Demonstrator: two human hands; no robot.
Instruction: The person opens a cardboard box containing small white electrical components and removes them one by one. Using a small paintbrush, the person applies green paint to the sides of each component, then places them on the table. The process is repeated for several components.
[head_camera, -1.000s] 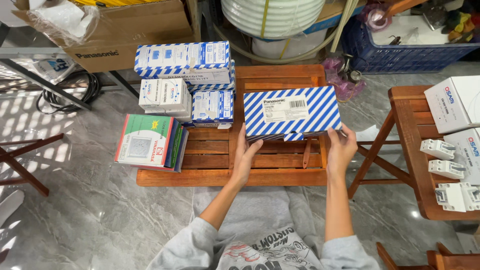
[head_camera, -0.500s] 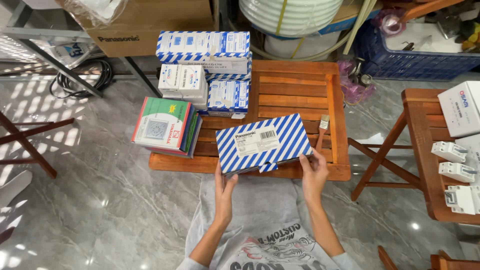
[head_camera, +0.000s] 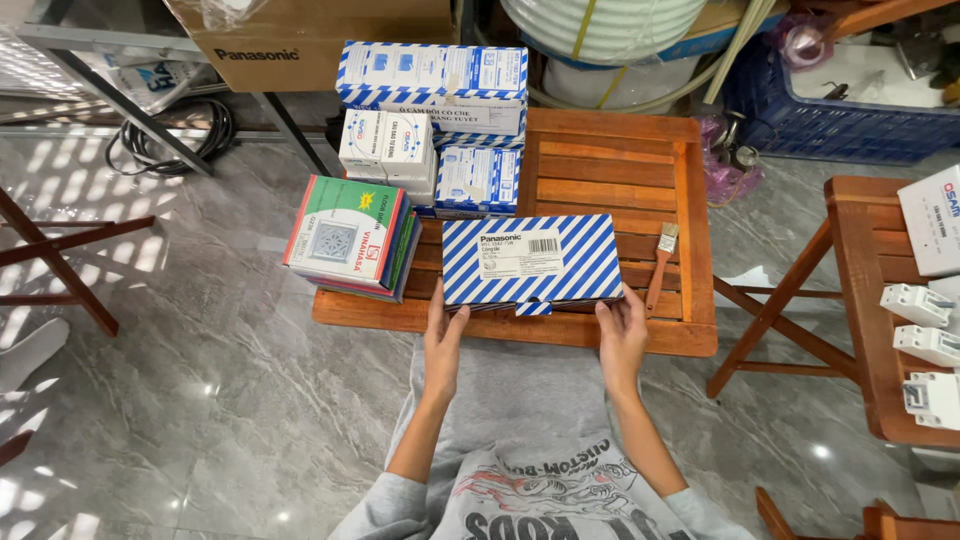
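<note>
Blue-and-white striped flat cardboard box (head_camera: 530, 262) sits between your two hands at the near edge of the slatted wooden worktop (head_camera: 690, 200). Your left hand (head_camera: 443, 335) grips its near-left corner and your right hand (head_camera: 622, 330) its near-right corner, fingers wrapped on the box. Keep both grips even so it stays level, and mind the small tab at its front edge. Just beyond your right hand lies a small wooden-handled paintbrush (head_camera: 660, 262); beyond your left hand, a stack of green-fronted packs (head_camera: 350, 235), then stacked blue-and-white cartons (head_camera: 435, 90).
</note>
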